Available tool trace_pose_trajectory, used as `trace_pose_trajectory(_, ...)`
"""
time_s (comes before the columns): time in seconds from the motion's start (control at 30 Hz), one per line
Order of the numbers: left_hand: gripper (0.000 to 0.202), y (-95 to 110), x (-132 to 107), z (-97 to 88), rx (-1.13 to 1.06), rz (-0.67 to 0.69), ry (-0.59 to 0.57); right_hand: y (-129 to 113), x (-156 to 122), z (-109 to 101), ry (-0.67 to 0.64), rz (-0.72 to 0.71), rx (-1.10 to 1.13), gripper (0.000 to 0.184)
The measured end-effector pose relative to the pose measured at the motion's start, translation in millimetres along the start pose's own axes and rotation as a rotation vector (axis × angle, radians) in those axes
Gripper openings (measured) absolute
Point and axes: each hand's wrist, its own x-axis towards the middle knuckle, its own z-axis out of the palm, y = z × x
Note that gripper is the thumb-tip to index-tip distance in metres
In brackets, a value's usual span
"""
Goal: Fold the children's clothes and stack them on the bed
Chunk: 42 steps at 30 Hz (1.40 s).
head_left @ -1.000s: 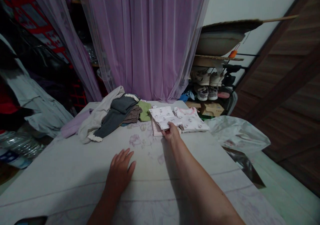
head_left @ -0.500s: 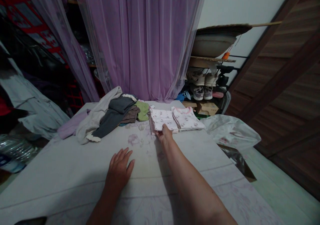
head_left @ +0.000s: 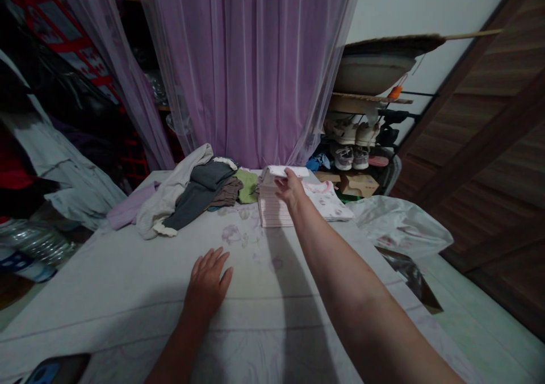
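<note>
Cluttered corner of a dim room

Sheer lilac curtain (head_left: 251, 71) falls behind the far edge of a pale sheet-covered surface (head_left: 106, 321) with a faint floral print. To the right of the curtain, a shoe rack (head_left: 351, 142) holds pairs of light shoes, with a shallow basin (head_left: 374, 74) on the shelf above them and a brown wooden door (head_left: 481, 128) beyond. A crumpled plastic bag (head_left: 400, 219) sits just off the far right corner of the surface. Dark and pale garments (head_left: 55, 168) hang at the left, and a phone (head_left: 55, 370) lies partly in view at the near left corner.

Along the far edge, a loose pile of clothes (head_left: 191, 193) in grey, lilac and brown lies beside a green garment (head_left: 246, 185). Just right of these stands a folded stack (head_left: 272, 208) of pink-striped cloth, topped by a white folded piece (head_left: 283, 171). The right hand (head_left: 290, 188) is at the top of that stack, its fingers closed over the white folded piece. A printed white garment (head_left: 326, 199) lies folded just beside the stack, partly behind the right forearm. Nearer the middle of the surface, the left hand (head_left: 208, 282) rests flat and open, fingers spread, touching only the sheet.
</note>
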Motion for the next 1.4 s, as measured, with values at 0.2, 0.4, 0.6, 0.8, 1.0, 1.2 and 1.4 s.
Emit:
trace_pose_trajectory(0.2,0.04,-1,-1,1.3,0.001,0.029,0.032,1,-1,-8,-0.038,-0.04,0.168,0.018)
trace_pose_trajectory(0.4,0.04,-1,-1,0.0,-0.005,0.035,0.034,86,-21,-51,0.046,0.183,0.142,0.014)
trace_pose_trajectory(0.6,0.038,-1,-1,-0.6,-0.012,0.036,0.043,101,-21,-58,0.037,0.207,0.12,0.015)
trace_pose_trajectory(0.8,0.038,0,-2,-0.5,-0.03,0.04,0.056,110,-25,-61,0.006,0.17,0.052,0.011)
trace_pose_trajectory(1.0,0.037,1,-2,-1.4,-0.037,0.029,0.057,74,-23,-51,0.078,-0.025,-0.071,0.003)
trace_pose_trajectory(1.2,0.036,0,-1,-1.3,-0.031,0.032,0.046,-19,-26,-46,0.001,-0.27,-0.244,0.015)
trace_pose_trajectory(1.4,0.036,1,0,-2.4,-0.03,0.035,0.032,-82,-25,-61,-0.456,-0.31,-0.815,0.019)
